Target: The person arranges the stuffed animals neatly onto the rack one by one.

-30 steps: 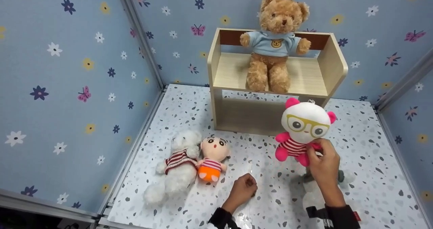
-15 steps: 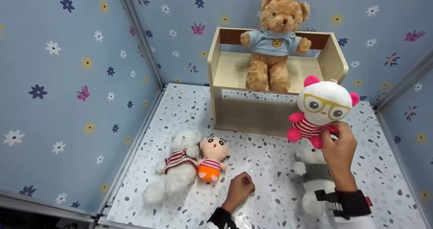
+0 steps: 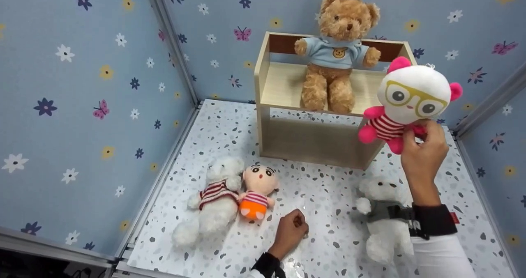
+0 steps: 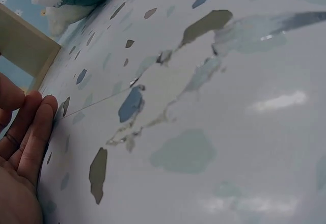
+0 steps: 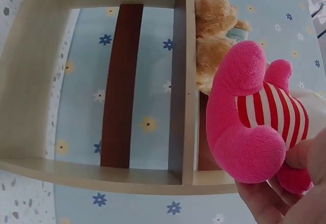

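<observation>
My right hand [image 3: 425,155] pinches a plush panda [image 3: 414,90] by its pink arm. The panda has a white head, pink ears, printed yellow glasses and a red-striped body. In the head view it is held up in front of the right end of a wooden shelf unit [image 3: 314,140]. The right wrist view shows the panda's pink legs [image 5: 249,155] close by the shelf's front edge. My left hand [image 3: 291,232] rests on the speckled table with loosely curled fingers and holds nothing. Its fingers [image 4: 38,127] touch the tabletop at the edge of the left wrist view.
A brown teddy bear [image 3: 337,56] in a blue hoodie sits on the upper shelf. At left lie a white plush [image 3: 215,208] in a striped top and a boy doll [image 3: 257,191] in orange shorts. Below my right forearm lies a white bear [image 3: 382,216] in a green top.
My right hand has lifted the panda up and to the right, from low before the shelf unit to the upper shelf's height. My left hand has stayed almost still.
</observation>
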`<action>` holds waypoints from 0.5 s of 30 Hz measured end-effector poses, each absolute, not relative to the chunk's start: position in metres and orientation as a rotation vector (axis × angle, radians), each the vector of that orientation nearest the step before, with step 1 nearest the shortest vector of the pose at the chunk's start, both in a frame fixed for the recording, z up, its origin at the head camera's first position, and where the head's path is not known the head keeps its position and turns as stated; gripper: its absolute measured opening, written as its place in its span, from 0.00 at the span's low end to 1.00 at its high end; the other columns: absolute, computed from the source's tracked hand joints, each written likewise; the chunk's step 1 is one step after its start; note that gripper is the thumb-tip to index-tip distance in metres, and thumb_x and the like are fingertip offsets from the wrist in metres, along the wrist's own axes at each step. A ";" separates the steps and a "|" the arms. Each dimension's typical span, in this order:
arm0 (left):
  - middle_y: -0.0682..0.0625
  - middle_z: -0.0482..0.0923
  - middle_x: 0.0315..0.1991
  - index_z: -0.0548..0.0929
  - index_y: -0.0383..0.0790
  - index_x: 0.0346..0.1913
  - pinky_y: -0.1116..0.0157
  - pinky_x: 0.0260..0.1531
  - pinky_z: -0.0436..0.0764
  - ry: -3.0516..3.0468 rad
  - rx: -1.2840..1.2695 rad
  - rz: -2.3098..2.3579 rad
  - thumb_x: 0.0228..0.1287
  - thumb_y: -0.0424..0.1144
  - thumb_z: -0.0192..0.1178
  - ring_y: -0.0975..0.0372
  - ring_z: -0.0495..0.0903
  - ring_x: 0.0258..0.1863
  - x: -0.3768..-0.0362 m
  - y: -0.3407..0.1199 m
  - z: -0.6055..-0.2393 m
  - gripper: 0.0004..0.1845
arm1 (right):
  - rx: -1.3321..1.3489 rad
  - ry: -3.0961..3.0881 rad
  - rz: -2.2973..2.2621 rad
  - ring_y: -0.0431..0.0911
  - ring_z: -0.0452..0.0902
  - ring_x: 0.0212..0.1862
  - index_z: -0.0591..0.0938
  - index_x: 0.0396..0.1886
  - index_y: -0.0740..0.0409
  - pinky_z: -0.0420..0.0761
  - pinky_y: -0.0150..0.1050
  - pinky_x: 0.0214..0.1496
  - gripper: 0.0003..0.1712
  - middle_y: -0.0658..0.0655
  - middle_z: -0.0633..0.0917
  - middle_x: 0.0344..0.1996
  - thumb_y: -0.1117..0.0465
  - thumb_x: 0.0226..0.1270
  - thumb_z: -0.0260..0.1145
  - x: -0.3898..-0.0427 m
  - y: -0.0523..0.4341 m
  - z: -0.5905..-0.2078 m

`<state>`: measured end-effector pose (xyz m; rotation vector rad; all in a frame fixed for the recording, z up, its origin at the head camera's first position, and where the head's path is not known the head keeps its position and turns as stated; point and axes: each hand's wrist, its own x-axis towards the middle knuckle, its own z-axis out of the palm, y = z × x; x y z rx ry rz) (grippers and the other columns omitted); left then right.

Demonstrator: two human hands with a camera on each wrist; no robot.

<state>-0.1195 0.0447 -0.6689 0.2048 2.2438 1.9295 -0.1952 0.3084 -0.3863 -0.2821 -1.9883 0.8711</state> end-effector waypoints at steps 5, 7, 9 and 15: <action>0.51 0.78 0.20 0.75 0.46 0.28 0.69 0.20 0.79 2.257 0.210 1.920 0.53 0.27 0.59 0.61 0.81 0.19 -0.119 0.044 -0.668 0.09 | -0.297 -1.967 0.872 0.30 0.71 0.37 0.82 0.35 0.64 0.71 0.21 0.41 0.07 0.40 0.72 0.29 0.66 0.60 0.60 -0.207 0.302 -0.374; 0.51 0.78 0.20 0.75 0.47 0.27 0.69 0.20 0.77 2.276 0.210 1.906 0.53 0.27 0.59 0.61 0.80 0.19 -0.118 0.044 -0.668 0.09 | -0.305 -1.961 0.868 0.28 0.70 0.37 0.82 0.34 0.60 0.71 0.22 0.41 0.06 0.37 0.71 0.29 0.65 0.61 0.61 -0.212 0.300 -0.370; 0.52 0.78 0.20 0.75 0.47 0.26 0.70 0.19 0.76 2.293 0.208 1.891 0.52 0.28 0.59 0.63 0.79 0.18 -0.118 0.044 -0.669 0.09 | -0.312 -1.956 0.861 0.28 0.71 0.36 0.82 0.33 0.56 0.71 0.22 0.40 0.04 0.36 0.71 0.28 0.63 0.61 0.60 -0.218 0.299 -0.367; 0.52 0.78 0.19 0.74 0.47 0.25 0.71 0.19 0.74 2.321 0.222 1.878 0.52 0.28 0.59 0.67 0.76 0.17 -0.120 0.044 -0.670 0.09 | -0.326 -1.938 0.845 0.37 0.76 0.37 0.81 0.31 0.51 0.71 0.22 0.40 0.04 0.49 0.77 0.29 0.63 0.60 0.60 -0.235 0.297 -0.359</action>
